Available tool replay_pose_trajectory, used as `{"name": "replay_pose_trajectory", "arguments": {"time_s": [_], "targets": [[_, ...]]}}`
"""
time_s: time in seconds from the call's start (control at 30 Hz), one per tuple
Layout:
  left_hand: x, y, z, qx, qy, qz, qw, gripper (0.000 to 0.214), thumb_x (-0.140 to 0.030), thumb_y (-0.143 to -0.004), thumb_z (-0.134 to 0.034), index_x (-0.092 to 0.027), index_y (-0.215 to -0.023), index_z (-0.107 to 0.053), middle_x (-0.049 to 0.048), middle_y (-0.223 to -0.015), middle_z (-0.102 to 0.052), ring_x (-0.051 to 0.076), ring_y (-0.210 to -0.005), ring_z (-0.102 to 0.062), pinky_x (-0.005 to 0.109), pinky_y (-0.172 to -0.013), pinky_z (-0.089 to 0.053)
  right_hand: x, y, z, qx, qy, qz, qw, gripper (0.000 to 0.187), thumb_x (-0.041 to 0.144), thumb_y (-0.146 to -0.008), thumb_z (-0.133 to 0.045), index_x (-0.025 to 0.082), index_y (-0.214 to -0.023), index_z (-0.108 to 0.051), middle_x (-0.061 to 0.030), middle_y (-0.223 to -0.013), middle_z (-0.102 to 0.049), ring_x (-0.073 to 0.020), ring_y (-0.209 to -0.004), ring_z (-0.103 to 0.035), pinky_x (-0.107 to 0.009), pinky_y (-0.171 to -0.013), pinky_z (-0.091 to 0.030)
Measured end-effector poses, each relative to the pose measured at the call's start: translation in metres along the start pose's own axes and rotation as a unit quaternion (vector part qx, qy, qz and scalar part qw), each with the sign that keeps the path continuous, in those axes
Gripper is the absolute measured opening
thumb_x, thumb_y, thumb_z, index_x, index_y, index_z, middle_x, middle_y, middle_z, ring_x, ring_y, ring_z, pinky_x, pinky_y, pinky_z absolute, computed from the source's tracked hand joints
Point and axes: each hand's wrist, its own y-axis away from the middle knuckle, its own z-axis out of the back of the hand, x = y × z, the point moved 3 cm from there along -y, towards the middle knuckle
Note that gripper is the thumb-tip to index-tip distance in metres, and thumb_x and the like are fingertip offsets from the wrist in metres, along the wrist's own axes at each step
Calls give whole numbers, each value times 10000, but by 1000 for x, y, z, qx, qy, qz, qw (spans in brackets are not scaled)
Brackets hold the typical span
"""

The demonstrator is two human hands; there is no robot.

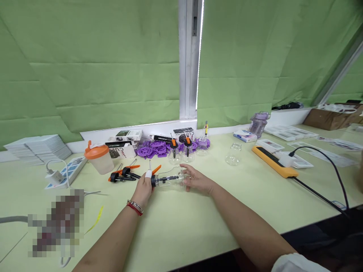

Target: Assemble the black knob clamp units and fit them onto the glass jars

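A clear glass bottle lies sideways on the pale green table between my hands. My left hand is closed on its black and orange pump cap; a white cot covers one fingertip. My right hand wraps around the bottle's base end. Loose black and orange pump caps lie just left of my left hand. Two capped bottles and an empty clear jar stand behind.
An orange-lidded cup, purple plastic parts and small boxes sit at the back. A white power strip lies at left, a yellow power strip with a black cable at right. Flat white sheets are stacked far left.
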Motion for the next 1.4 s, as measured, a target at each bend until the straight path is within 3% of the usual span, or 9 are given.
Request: {"name": "replay_pose_trajectory", "arguments": {"time_s": [0.17,0.27,0.43,0.57,0.63,0.9,1.0,1.23,1.4], "targets": [[-2,2,-2,6,-1,-14,1000,439,-600,-802,-418,-173,-816,-519,-44,-594,-435,80,-452,-371,200,-405,-270,-1,-3,-2,-4,6,-13,1000,620,484,-781,-647,251,-1277,-357,8,-804,-553,-132,-626,-625,-227,-504,-470],[-2,3,-3,8,-2,-13,1000,428,-597,-797,-432,-177,-811,-514,-46,-608,-429,83,-470,-388,198,-414,-286,-3,-5,-4,-3,7,-35,999,570,550,-814,-572,222,-1238,-377,24,-707,-557,-118,-539,-593,-205,-443,-431],[-2,3,-3,7,-6,-10,1000,455,-628,-781,-431,-181,-807,-512,-50,-618,-412,95,-506,-413,201,-435,-318,-6,-6,-4,-8,9,-48,999,591,603,-838,-491,193,-1257,-418,-50,-832,-606,-119,-562,-594,-202,-410,-417],[-1,1,-1,7,0,-12,1000,505,-661,-777,-404,-172,-809,-525,-34,-637,-443,100,-517,-417,211,-445,-332,-3,-3,-2,-6,-2,-5,1000,728,471,-748,-690,281,-1364,-351,-109,-1252,-476,-153,-856,-618,-258,-599,-525],[-1,1,-1,5,6,-10,1000,504,-660,-776,-409,-170,-803,-522,-28,-647,-454,98,-517,-416,209,-442,-325,-1,-1,-2,-7,1,3,1000,832,397,-716,-741,348,-1400,-271,-100,-1325,-407,-145,-864,-621,-277,-646,-530],[-3,5,-4,8,-6,-9,1000,438,-611,-781,-443,-178,-785,-511,-42,-620,-426,89,-486,-389,203,-427,-300,3,-2,-4,-11,9,-23,1000,634,492,-799,-617,276,-1318,-324,31,-749,-554,-117,-557,-609,-189,-428,-414],[-2,5,-5,9,-11,-10,1000,416,-595,-782,-448,-184,-771,-509,-49,-603,-407,97,-496,-406,211,-442,-324,1,-4,-6,-10,23,-46,999,523,569,-841,-511,236,-1229,-402,33,-672,-576,-89,-452,-546,-170,-373,-362],[-3,5,-4,6,-9,0,1000,445,-616,-771,-451,-177,-799,-517,-42,-620,-419,99,-507,-411,206,-438,-321,-5,-5,-7,-21,26,-57,998,610,640,-855,-410,202,-1280,-398,-54,-826,-631,-107,-525,-601,-171,-366,-384],[-3,3,-2,0,1,2,1000,467,-617,-805,-385,-175,-830,-534,-36,-612,-451,98,-482,-393,208,-426,-299,4,-1,-7,-1,16,4,1000,822,430,-741,-710,352,-1415,-248,-111,-1331,-410,-142,-853,-632,-249,-592,-529]]}}
